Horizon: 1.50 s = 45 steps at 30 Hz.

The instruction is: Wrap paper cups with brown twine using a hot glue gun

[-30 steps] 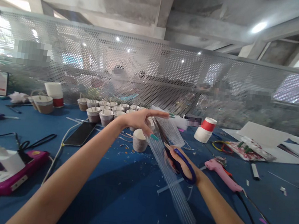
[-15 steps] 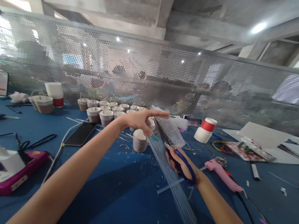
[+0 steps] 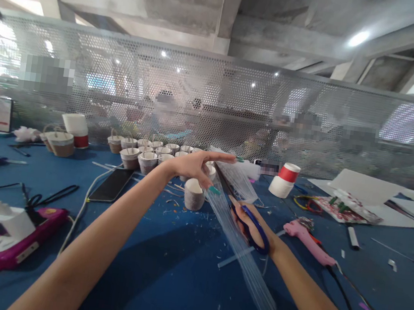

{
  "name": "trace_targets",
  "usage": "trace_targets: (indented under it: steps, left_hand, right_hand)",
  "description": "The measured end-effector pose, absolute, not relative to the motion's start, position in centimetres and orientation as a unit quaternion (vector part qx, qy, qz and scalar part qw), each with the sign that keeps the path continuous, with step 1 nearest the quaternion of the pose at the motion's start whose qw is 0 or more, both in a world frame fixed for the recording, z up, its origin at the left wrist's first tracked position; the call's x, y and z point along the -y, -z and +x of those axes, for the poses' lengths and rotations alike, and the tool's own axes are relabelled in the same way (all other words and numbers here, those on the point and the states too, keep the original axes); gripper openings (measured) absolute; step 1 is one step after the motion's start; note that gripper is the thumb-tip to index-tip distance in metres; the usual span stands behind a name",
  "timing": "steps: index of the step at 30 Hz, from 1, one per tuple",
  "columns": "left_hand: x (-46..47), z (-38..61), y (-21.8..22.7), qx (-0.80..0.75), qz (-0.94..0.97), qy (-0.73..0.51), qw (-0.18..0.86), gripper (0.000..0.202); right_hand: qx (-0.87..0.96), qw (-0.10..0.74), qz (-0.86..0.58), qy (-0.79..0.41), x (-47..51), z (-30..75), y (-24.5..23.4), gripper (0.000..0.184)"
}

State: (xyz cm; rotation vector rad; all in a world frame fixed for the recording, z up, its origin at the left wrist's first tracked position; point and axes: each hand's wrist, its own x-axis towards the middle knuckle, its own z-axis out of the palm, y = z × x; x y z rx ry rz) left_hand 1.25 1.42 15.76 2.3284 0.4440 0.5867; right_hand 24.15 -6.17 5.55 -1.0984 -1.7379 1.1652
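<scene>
My left hand is stretched out over the blue table, pinching the top of a long clear plastic bag of thin sticks that slants down to the right. Its forefinger points right and the other fingers are spread. My right hand grips blue-handled scissors, whose blades reach up along the bag near my left fingers. A small grey paper cup stands just below my left hand.
Several small cups cluster at the back, with a red-and-white cup stack to the right. A pink glue gun, a phone, a magenta device with charger, cables and white boards lie around. A perforated metal screen bounds the far edge.
Almost nothing moved. My right hand with the scissors has edged slightly up along the bag; the bag's lower end has shifted a little.
</scene>
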Motion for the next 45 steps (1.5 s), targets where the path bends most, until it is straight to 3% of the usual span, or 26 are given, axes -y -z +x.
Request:
trace_targets:
  steps: [18,29,36,45]
  left_hand:
    - [-3.0,2.1,-14.0,-0.144,0.892,-0.217,0.37,0.09]
    - [-3.1,2.4,-13.1,-0.168,0.872,-0.205,0.411,0.079]
    - [-3.4,2.6,-12.4,-0.212,0.846,-0.163,0.461,0.093]
    - [-2.7,1.0,-14.3,-0.217,0.858,-0.282,0.37,0.087]
  right_hand:
    - [0.681,0.397,-0.363,-0.497,6.1,24.0,-4.9,0.047]
    - [0.667,0.414,-0.342,-0.516,5.9,24.2,-4.5,0.049]
    - [0.644,0.431,-0.304,-0.555,5.5,24.5,-4.1,0.047]
    - [0.607,0.527,-0.312,-0.506,5.0,24.6,-4.8,0.052]
